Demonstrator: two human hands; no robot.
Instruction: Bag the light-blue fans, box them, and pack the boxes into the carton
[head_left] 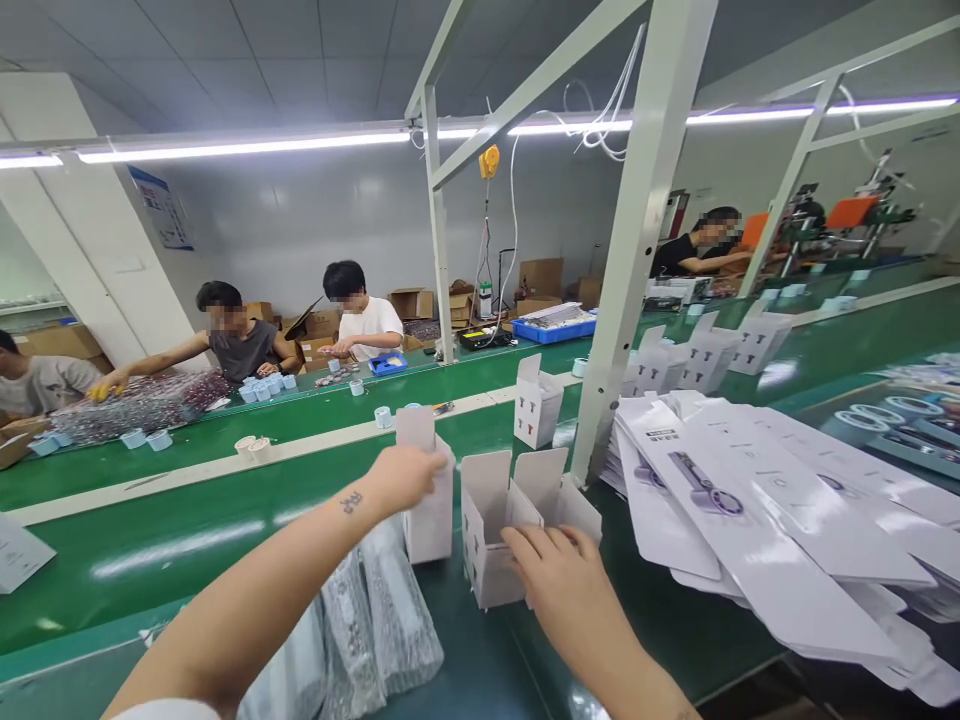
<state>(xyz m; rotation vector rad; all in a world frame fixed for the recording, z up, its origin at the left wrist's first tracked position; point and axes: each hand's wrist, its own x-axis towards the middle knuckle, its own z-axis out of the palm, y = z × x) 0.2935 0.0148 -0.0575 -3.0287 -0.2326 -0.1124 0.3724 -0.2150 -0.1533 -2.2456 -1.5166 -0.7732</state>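
At the centre, my left hand [405,478] is closed around the upper part of a white carton [431,525], which stands upright with its flap raised. Just right of it, two open-topped white cartons stand side by side, the left carton [491,575] and the right carton [581,508]. My right hand [559,565] lies over their near edges with its fingers bent onto the rims; its thumb is hidden. Below my left forearm lie several bubble-wrapped items [401,620] in pale blue.
A pile of flat printed cartons [750,500] lies right, behind a white post [637,230]. Another open carton [536,405] stands near the green conveyor belt [187,530]. Several light-blue cups [262,388] sit beyond. Co-workers [367,320] work across the line.
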